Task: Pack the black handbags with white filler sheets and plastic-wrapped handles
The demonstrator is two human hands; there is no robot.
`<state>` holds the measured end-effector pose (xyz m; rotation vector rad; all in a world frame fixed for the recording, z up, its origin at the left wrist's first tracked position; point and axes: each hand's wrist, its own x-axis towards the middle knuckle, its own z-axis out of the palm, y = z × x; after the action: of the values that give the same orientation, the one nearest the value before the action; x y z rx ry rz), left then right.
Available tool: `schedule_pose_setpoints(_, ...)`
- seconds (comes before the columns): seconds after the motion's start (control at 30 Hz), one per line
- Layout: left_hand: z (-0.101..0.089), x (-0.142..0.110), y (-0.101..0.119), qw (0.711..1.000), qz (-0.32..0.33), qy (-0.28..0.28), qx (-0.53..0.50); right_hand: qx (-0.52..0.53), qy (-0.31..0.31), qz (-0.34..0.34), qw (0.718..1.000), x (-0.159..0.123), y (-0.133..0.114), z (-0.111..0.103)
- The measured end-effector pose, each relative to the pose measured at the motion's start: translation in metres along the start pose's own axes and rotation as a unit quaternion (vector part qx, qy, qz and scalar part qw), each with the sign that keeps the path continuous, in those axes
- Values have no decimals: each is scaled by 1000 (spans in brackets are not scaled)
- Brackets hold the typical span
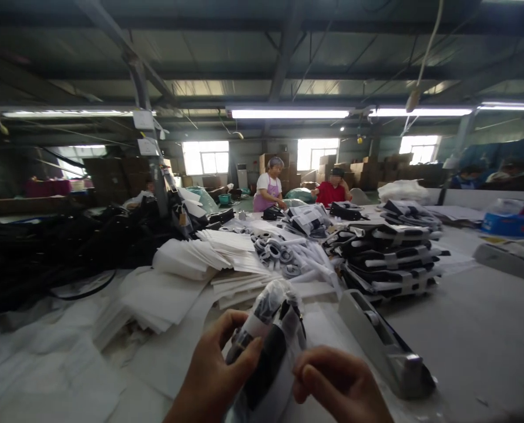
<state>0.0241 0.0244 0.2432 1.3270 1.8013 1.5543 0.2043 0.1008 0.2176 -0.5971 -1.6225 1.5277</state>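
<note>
My left hand [213, 370] grips a black and white item wrapped in clear plastic film [271, 329], thumb on its front. My right hand [339, 385] pinches the plastic wrap at the item's right side. Both hands are low at the bottom edge of the view, above the white table [477, 329]. A grey tape dispenser [383, 346] lies just right of my right hand.
Stacks of white sheets [187, 258], a heap of tape rolls [275, 249] and a pile of packed black items [389, 258] lie beyond my hands. Dark goods [68, 247] fill the left side. Two people [268, 188] [332, 188] work at the far end.
</note>
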Motion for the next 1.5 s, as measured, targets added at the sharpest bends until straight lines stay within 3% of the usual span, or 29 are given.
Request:
schedule_pose_setpoints(0.17, -1, -1, -9, 999, 24, -22, 21, 6, -20, -5, 1000, 27, -5, 32)
schedule_pose_setpoints(0.3, -5, -1, -10, 999, 32, -15, 2, -62, -25, 5, 998, 38, -1, 32)
schedule_pose_setpoints(0.47, -11, 2, -10, 997, 28, -62, -35, -120, -62, -1, 991, 40, 0, 24)
schedule_pose_setpoints(0.57, -12, 4, -12, 996, 27, -70, -42, -74, -65, 11, 995, 35, 5, 25)
schedule_pose_setpoints(0.7, -10, 0, -12, 999, 27, -37, -29, 55, -74, 53, 994, 30, 13, 30)
schedule_pose_setpoints(0.77, -8, -2, -10, 999, 28, -28, -16, 63, -80, 39, 994, 29, 16, 31)
schedule_pose_setpoints(0.93, -6, -7, -1, 1000, 16, -25, 4, -10, -50, 8, 999, 31, 19, 29)
schedule_pose_setpoints(1.23, -5, -8, -8, 999, 38, -34, 10, 42, -23, -7, 999, 34, 27, 41)
schedule_pose_setpoints(1.5, -8, -6, -4, 999, 40, -14, 10, -123, 15, 15, 992, 33, 16, 47)
